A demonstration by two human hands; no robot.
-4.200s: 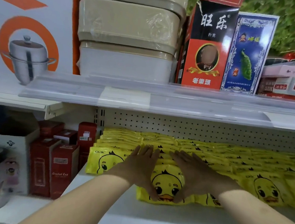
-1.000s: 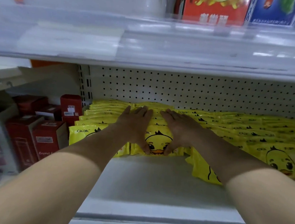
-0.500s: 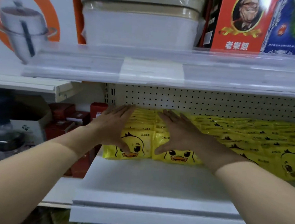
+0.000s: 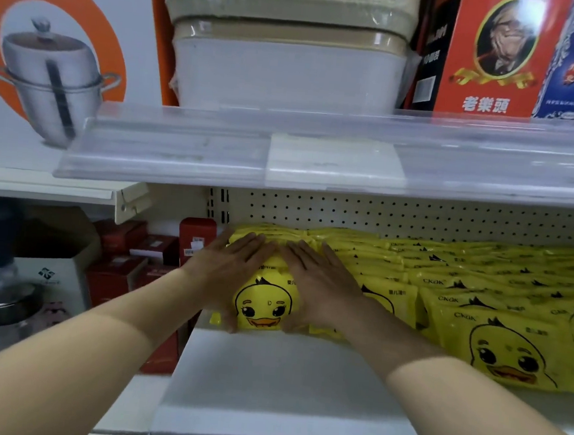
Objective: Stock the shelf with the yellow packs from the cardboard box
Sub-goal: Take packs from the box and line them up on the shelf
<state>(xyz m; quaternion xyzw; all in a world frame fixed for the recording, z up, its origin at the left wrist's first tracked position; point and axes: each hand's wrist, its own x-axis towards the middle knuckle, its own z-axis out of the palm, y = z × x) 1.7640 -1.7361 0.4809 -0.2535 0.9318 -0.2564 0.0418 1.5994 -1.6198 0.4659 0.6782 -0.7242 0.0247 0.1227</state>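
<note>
the left hand (image 4: 229, 274) lies flat, palm down, on the leftmost row of yellow packs (image 4: 480, 277), fingers straight and held close together, pointing toward the back of the shelf (image 4: 282, 388); the right hand (image 4: 318, 285) mirrors it just beside, also flat with fingers straight and together; the fingertips of the two hands angle toward each other and nearly meet over the row; each thumb runs down one side of the front pack (image 4: 265, 305), so the hands frame it and press on it rather than pinch it; nothing is lifted.

the front pack sits at the left end of the shelf, at the head of its row, leaning back on the packs behind it; its printed duck face looks out and up toward the camera, the bill toward the shelf's front edge and the crest toward the back; its side edges are under the hands, so its long axis cannot be told; the packs to the right lie overlapped the same way, their long sides running along the shelf front, in rows reaching back to the holed back panel (image 4: 416, 219).

red boxes (image 4: 116, 272) stand on the next shelf to the left; on the shelf above are stacked plastic tubs (image 4: 287, 69) and a red carton (image 4: 490, 61).
</note>
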